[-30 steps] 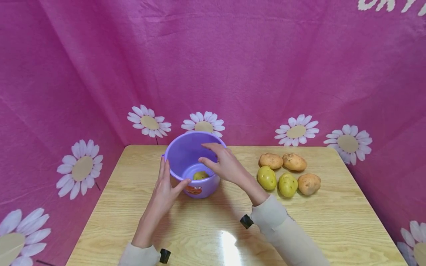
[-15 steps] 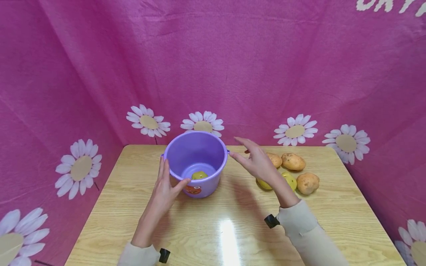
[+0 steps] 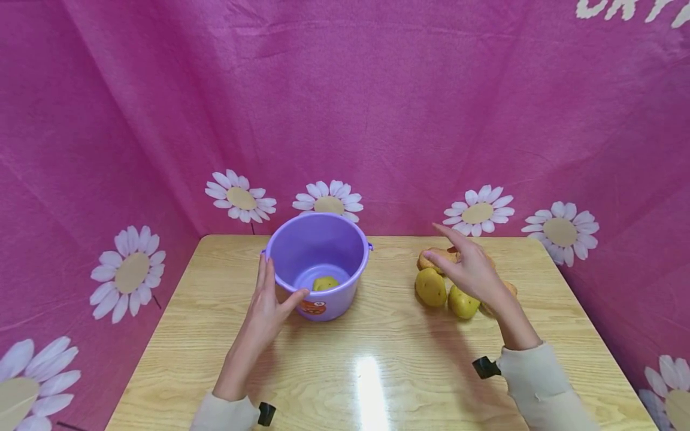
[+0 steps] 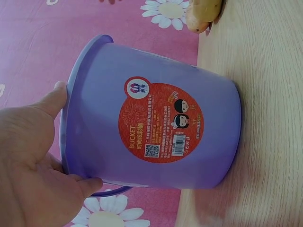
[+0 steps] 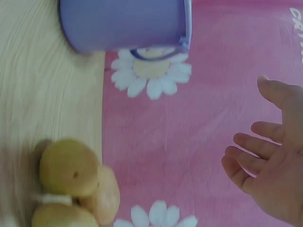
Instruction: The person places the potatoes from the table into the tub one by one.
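Observation:
A purple bucket [image 3: 345, 296] stands upright on the table with one yellow potato [image 3: 326, 283] on its floor. My left hand [image 3: 265, 308] holds the bucket at its near left side, thumb on the rim and fingers along the outer wall. A red round label [image 4: 158, 125] faces the left wrist camera. My right hand [image 3: 474, 272] holds nothing; it hovers over the potato group with thumb and fingers apart. Below it lie two yellow potatoes, one on the left [image 3: 430, 287] and one on the right [image 3: 463, 302]. Behind and beside them, brown potatoes [image 3: 428, 261] are partly hidden by the hand.
The wooden table [image 3: 302, 371] ends at the back against a pink cloth [image 3: 404, 120] printed with white daisies. Near its right ear, the bucket's handle [image 5: 158, 57] hangs behind it.
My right hand has come out of the bucket and moved right, over the potatoes. The potato inside the bucket shows more fully. My left hand has stayed on the rim.

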Demonstrator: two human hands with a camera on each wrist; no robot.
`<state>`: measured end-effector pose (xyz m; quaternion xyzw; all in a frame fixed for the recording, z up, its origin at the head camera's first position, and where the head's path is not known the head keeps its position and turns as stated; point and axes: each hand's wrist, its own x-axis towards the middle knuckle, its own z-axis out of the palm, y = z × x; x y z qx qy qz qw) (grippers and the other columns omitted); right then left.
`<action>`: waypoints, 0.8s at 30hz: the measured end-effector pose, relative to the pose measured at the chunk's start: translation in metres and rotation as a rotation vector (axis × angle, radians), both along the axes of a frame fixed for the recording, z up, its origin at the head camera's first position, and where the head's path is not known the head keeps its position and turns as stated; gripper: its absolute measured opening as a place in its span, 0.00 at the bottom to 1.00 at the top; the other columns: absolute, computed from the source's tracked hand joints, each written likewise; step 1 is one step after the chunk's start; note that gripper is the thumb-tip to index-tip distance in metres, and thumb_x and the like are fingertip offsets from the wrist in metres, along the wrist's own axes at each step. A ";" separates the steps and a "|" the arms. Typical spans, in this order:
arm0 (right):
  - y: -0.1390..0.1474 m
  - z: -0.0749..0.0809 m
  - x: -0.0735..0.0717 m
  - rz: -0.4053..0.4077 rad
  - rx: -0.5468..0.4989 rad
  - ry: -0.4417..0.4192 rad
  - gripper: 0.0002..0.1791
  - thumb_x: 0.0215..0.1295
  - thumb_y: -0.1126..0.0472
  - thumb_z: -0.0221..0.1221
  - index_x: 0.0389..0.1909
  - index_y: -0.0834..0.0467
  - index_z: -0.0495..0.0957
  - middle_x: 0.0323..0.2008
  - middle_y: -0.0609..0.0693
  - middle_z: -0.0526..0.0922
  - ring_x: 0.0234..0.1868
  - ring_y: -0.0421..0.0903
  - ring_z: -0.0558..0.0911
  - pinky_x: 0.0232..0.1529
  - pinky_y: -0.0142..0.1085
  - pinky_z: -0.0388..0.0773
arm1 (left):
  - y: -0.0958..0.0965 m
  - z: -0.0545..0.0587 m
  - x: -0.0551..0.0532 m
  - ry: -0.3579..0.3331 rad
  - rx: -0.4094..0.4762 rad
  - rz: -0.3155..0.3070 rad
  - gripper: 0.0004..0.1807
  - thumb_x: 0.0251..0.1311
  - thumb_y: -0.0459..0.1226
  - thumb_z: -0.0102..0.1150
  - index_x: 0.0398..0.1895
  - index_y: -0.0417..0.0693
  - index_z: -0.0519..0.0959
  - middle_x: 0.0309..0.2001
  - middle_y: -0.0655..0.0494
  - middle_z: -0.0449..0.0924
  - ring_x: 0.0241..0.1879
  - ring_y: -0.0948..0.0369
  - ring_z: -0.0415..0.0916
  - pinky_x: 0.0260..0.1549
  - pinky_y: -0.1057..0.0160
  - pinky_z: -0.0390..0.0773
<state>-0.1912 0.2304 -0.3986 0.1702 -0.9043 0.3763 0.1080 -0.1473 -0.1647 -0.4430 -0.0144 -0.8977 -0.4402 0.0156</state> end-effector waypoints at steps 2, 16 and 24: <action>0.010 -0.001 0.003 -0.016 -0.007 0.005 0.36 0.72 0.52 0.65 0.76 0.60 0.67 0.71 0.64 0.72 0.66 0.65 0.74 0.62 0.63 0.71 | 0.000 0.000 0.000 0.003 0.000 0.001 0.60 0.68 0.55 0.66 0.83 0.38 0.35 0.84 0.49 0.24 0.81 0.43 0.38 0.75 0.42 0.49; 0.082 -0.010 0.029 -0.154 0.046 0.010 0.38 0.71 0.53 0.66 0.76 0.62 0.65 0.70 0.70 0.70 0.57 0.68 0.76 0.50 0.60 0.73 | 0.002 0.002 0.002 -0.017 -0.006 0.011 0.59 0.68 0.54 0.65 0.83 0.38 0.35 0.84 0.51 0.23 0.81 0.43 0.37 0.75 0.42 0.49; 0.114 -0.016 0.040 -0.227 0.069 0.038 0.37 0.70 0.55 0.67 0.74 0.65 0.67 0.67 0.71 0.73 0.53 0.69 0.79 0.44 0.33 0.69 | 0.001 0.002 0.002 -0.016 -0.015 -0.002 0.60 0.69 0.58 0.62 0.83 0.40 0.34 0.84 0.50 0.23 0.81 0.43 0.37 0.75 0.41 0.49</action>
